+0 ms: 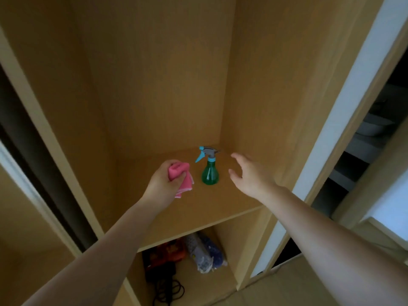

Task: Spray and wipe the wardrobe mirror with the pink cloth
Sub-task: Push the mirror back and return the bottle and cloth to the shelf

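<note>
The left grip (164, 184) held the bunched pink cloth (178, 169) above the shelf (209, 207). The right grip (249, 175) hung wide, just beside the upright spray bottle (210, 175).

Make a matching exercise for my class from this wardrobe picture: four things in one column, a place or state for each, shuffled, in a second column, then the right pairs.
Column A
1. pink cloth
2. spray bottle
3. right hand
4. black cable

Column B
a. coiled in the compartment under the shelf
b. bunched in the grip of the left hand
c. fingers spread, beside the spray bottle, not touching it
d. standing upright on the shelf

Pairs: 1-b, 2-d, 3-c, 4-a
</note>
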Demonstrator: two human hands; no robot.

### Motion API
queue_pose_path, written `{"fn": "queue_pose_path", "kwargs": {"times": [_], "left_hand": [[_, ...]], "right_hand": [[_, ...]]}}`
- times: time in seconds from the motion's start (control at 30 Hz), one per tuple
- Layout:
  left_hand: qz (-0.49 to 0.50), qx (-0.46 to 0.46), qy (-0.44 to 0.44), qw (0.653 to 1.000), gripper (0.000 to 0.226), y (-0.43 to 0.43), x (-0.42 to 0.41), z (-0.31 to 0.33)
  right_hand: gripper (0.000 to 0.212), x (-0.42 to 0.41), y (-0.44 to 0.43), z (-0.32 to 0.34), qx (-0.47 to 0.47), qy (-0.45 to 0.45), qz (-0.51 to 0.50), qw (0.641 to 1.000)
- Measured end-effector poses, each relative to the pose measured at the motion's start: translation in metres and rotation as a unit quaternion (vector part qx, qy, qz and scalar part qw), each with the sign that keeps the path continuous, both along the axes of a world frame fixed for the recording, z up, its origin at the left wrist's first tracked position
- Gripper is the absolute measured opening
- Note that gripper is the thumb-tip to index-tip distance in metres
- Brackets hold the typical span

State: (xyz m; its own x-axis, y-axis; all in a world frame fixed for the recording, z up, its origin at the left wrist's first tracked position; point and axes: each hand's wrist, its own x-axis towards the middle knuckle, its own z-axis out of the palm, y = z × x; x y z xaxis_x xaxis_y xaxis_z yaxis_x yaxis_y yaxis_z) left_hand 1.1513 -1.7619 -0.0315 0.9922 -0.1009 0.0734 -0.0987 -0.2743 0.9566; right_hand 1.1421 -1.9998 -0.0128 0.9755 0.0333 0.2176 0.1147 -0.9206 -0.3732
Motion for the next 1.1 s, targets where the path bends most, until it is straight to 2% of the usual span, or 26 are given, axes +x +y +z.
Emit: {"fn": "queue_pose_path", "kwargs": {"times": [0.13, 0.27, 0.6, 0.63, 0.73, 0.77, 0.97, 1.1], "left_hand": [[0.03, -0.013, 0.019, 0.999, 0.024, -0.01, 0.023, -0.006], [0.078, -0.001, 0.021, 0.997, 0.028, -0.022, 0.038, -0.015], [0.205, -0.01, 0.042, 0.978, 0.03, -0.063, 0.061, -0.025], [0.208, -0.005, 0.045, 0.977, 0.03, -0.065, 0.06, -0.026], [0.231, -0.002, 0.047, 0.972, 0.029, -0.072, 0.058, -0.028], [0.237, -0.001, 0.048, 0.97, 0.028, -0.074, 0.057, -0.029], [0.258, 0.008, 0.042, 0.965, 0.027, -0.082, 0.045, -0.023], [0.265, 0.011, 0.035, 0.964, 0.026, -0.085, 0.035, -0.018]], "right_hand": [[0.065, 0.054, 0.0, -0.011, -0.003, 0.053, 0.019, 0.998], [0.07, 0.115, -0.005, -0.024, -0.008, 0.07, 0.054, 0.996], [0.049, 0.226, -0.019, -0.069, 0.031, 0.14, 0.129, 0.981], [0.046, 0.231, -0.018, -0.072, 0.035, 0.14, 0.129, 0.981], [0.011, 0.234, -0.019, -0.076, 0.042, 0.117, 0.14, 0.982], [0.008, 0.233, -0.021, -0.077, 0.05, 0.112, 0.144, 0.982], [0.008, 0.222, -0.031, -0.075, 0.097, 0.123, 0.148, 0.977], [0.015, 0.209, -0.03, -0.076, 0.136, 0.113, 0.152, 0.972]]}}
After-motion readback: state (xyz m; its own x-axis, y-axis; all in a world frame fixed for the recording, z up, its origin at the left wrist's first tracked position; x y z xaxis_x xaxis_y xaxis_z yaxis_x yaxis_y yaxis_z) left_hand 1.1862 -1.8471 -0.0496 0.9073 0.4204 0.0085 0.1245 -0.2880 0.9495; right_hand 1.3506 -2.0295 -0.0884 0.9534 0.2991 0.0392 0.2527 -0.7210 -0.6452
